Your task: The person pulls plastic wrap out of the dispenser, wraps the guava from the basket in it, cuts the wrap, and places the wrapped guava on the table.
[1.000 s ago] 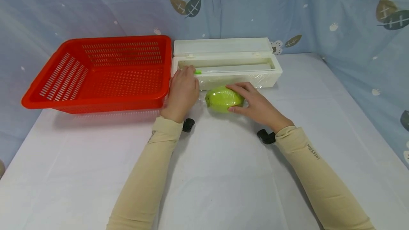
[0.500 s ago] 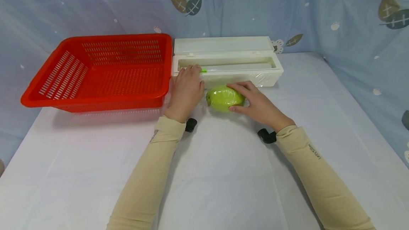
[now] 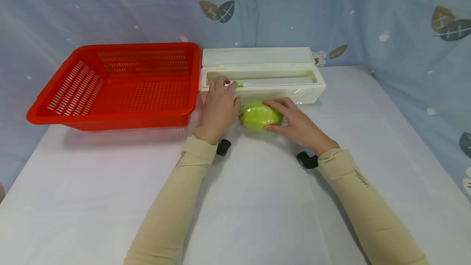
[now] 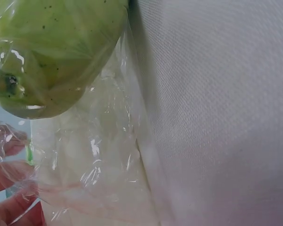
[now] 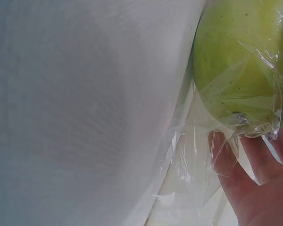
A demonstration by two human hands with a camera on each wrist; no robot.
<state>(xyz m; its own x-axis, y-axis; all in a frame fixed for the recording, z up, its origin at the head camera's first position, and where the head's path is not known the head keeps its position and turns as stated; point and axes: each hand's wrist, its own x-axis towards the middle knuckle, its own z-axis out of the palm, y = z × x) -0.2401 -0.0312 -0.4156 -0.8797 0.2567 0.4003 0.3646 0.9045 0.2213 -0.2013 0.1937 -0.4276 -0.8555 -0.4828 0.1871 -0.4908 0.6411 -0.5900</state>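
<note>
A green, papaya-like fruit [image 3: 259, 116] under clear cling film lies on its side before a long white cling film dispenser [image 3: 279, 93]. My right hand [image 3: 299, 126] grips the fruit's right end, thumb in front and fingers behind. In the right wrist view its fingers [image 5: 259, 165] show spread around the film-covered end. My left hand [image 3: 219, 111] reaches over the dispenser's left part, fingertips at the small green slide cutter [image 3: 240, 85] on its front edge. Film partly covers the left fingers [image 4: 12, 176] in the left wrist view. Film [image 4: 92, 160] stretches between dispenser and fruit.
A red slotted plastic basket [image 3: 110, 120] stands at the left, next to the dispenser, whose lid [image 3: 257, 56] is raised at the back. A white cloth [image 3: 257, 199] covers the table, and a blue patterned curtain [image 3: 279, 15] hangs behind.
My left hand and the green slide cutter have moved a little to the right along the dispenser's edge. My right hand keeps its grip on the fruit, which stays nearly in place.
</note>
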